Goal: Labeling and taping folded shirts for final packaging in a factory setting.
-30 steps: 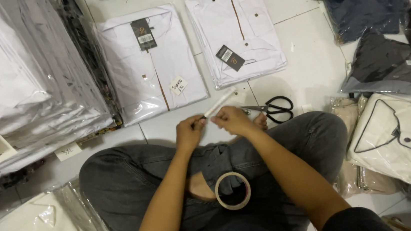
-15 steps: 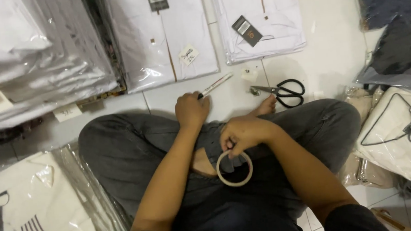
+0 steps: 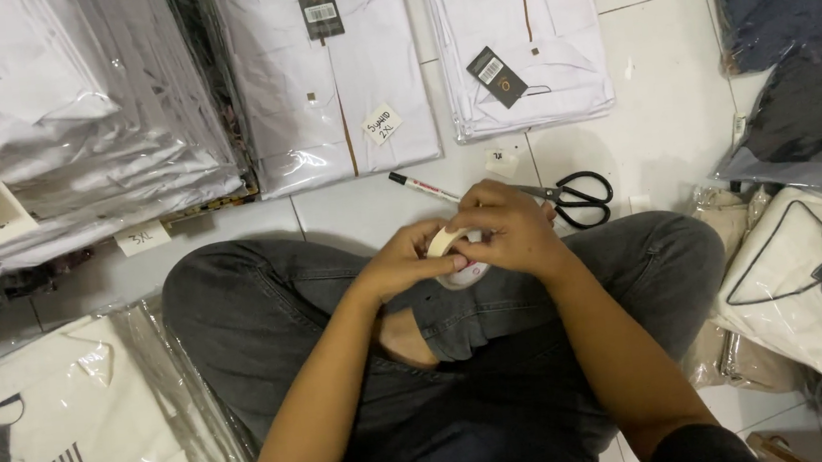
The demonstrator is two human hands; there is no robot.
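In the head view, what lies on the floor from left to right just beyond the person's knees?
Small paper size label → red-and-white marker pen → both hands holding a cream tape roll → black-handled scissors → dark bagged garment.

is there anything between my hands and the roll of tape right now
Nothing visible. Both the left hand and the right hand are already on the roll of tape, holding it over the lap, fingers wrapped around it.
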